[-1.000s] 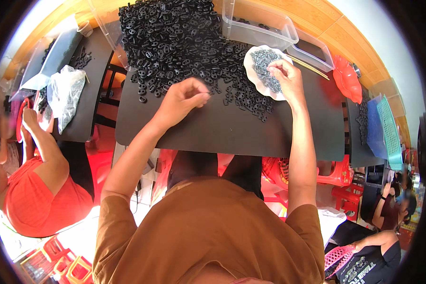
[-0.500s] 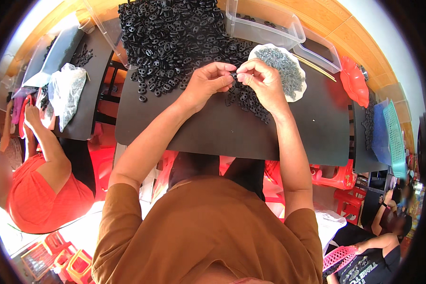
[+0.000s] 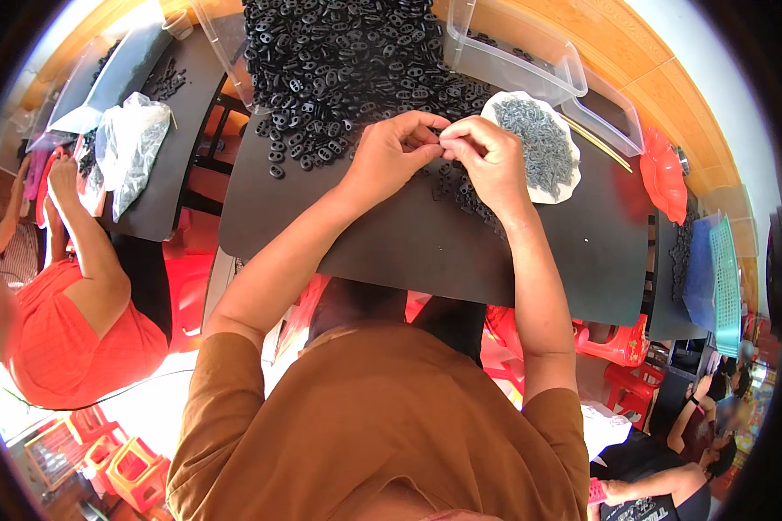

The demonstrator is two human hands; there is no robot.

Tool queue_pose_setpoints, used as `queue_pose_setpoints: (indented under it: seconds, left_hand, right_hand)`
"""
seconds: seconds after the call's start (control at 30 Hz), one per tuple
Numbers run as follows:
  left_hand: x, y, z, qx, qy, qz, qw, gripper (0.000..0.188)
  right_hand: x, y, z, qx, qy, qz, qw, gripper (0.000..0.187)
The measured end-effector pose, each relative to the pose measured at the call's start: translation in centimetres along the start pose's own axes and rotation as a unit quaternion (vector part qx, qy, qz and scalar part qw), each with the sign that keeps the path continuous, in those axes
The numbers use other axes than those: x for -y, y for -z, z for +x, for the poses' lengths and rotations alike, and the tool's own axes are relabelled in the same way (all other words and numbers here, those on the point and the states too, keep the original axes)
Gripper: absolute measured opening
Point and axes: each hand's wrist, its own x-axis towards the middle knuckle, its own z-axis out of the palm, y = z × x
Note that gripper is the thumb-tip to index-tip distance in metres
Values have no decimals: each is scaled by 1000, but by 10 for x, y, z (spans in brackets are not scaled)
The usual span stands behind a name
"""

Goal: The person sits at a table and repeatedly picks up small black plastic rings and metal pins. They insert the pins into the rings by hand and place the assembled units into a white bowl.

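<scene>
Above the dark table (image 3: 391, 234), my left hand (image 3: 395, 152) and my right hand (image 3: 487, 156) meet fingertip to fingertip, both closed in a pinch. A small black piece seems to sit in the left fingers, mostly hidden by them; whatever the right fingertips pinch is too small to name. Beyond the hands spreads a large heap of black plastic pieces with two holes (image 3: 339, 69). Smaller black pieces (image 3: 465, 193) lie in a loose pile beneath my right hand. Just right of that hand, a pale scalloped dish (image 3: 565, 188) holds many tiny translucent grey bits (image 3: 534, 143).
Clear plastic bins (image 3: 530, 65) stand at the back, beside thin sticks (image 3: 595, 141). A red scalloped dish (image 3: 665, 178) and a teal basket (image 3: 725, 278) are at the right. Leftward, a person in red (image 3: 87, 321) works at another table holding a plastic bag (image 3: 135, 148).
The view has shifted, so the table and its contents sit slightly farther right and lower. My fingertips stay together; the dark piece seen between them before is now more covered.
</scene>
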Motion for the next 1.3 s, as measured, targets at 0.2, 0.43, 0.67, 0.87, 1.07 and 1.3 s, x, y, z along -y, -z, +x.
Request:
queue_pose_setpoints:
  seconds: [0.2,0.43,0.67,0.87,1.07,1.3]
  left_hand:
    - [14,5,0,17,100,-247,964,20]
    - [16,7,1,14,99,-266,959,16]
    - [16,6,1,19,71,-237,969,18]
    - [14,6,0,18,66,-219,973,19]
    - [13,5,0,11,67,-202,977,19]
    - [14,6,1,14,59,-199,978,17]
  right_hand:
    - [-9,9,-4,-24,-39,146,988,4]
    - [-12,5,-4,-14,-55,132,990,5]
    - [-8,4,-5,-22,-53,127,990,6]
    - [-8,4,-5,-14,-50,122,991,6]
    - [-9,4,-5,-17,-25,71,997,7]
    - [-8,4,-5,-20,-16,51,998,9]
